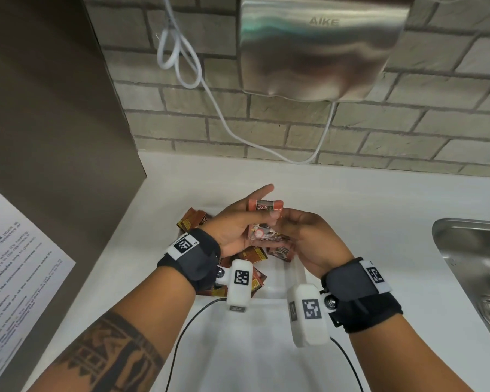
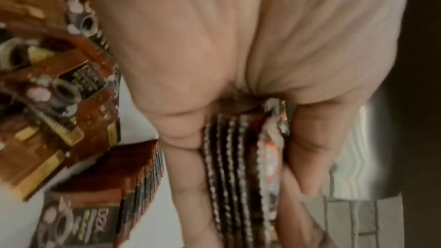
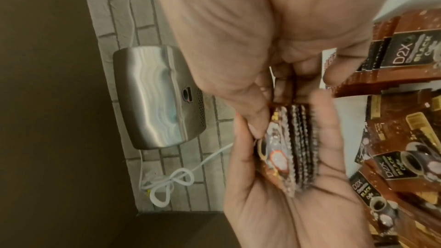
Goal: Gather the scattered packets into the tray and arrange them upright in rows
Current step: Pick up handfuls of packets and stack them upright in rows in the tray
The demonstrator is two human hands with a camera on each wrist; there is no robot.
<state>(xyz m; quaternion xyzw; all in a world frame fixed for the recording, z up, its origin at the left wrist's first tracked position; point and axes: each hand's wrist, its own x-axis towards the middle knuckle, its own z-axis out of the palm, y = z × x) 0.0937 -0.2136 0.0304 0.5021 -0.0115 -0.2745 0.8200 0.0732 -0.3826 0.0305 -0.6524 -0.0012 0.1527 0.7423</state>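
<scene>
Both hands' fingers pinch one packet stack above tray

A stack of packets is being pinched by the right hand | being cradled by the left hand | loose packets are lying beside.

hand dryer: "AIKE" | held packet: "D2X" | loose packets: "D2X BLACK Coffee"
</scene>
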